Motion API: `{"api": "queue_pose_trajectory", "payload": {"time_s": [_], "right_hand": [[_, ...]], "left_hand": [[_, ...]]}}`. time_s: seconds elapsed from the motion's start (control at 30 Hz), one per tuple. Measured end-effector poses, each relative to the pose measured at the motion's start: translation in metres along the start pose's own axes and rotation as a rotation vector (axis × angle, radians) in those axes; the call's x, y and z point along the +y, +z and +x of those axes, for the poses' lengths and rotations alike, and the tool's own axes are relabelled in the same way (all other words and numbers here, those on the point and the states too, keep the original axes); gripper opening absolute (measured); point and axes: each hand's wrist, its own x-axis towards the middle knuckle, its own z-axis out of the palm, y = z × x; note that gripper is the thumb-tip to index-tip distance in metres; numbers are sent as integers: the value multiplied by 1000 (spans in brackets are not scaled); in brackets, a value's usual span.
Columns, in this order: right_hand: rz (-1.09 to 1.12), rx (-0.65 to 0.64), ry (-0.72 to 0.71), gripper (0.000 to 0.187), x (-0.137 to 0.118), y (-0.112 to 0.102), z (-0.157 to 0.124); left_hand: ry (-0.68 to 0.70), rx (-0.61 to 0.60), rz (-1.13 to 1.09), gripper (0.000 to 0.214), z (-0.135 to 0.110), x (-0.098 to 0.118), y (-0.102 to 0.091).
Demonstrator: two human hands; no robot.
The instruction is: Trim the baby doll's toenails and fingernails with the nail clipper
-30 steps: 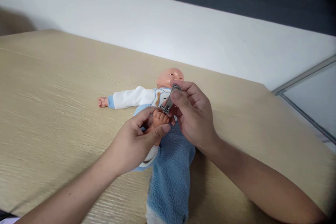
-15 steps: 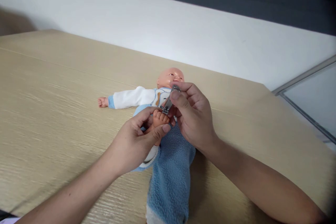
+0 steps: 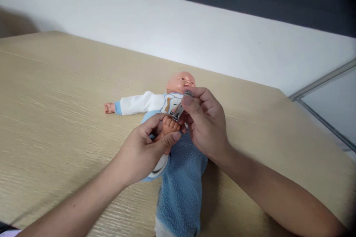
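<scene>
A baby doll point(image 3: 151, 102) in a white top and blue fleece trousers lies on its back on the wooden table point(image 3: 55, 92). My left hand point(image 3: 144, 148) pinches the doll's raised bare foot point(image 3: 169, 126) between thumb and fingers. My right hand point(image 3: 204, 122) is closed on a small metal nail clipper point(image 3: 180, 107), whose jaws touch the doll's toes. The doll's other leg lies flat toward me under my hands.
A white wall rises behind the table, with a dark window frame point(image 3: 250, 0) above it. At the right, beyond the table's edge, a grey-framed panel point(image 3: 330, 100) slants away. The doll's outstretched arm point(image 3: 130, 104) reaches left.
My right thumb has pressed the clipper's lever down a little at the toes. Both hands and the doll otherwise stay in place.
</scene>
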Motion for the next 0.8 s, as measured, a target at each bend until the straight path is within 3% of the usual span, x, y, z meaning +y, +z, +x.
{"api": "queue_pose_trajectory", "payload": {"time_s": [0.53,0.8], "right_hand": [[-13,-42,2,22,-1,-3,1],[-7,-5,16,31,-4,1,2]], "left_hand": [[-38,-28,-41,19,0,-1,0],[-35,-40,-45,18,0,-1,0]]}}
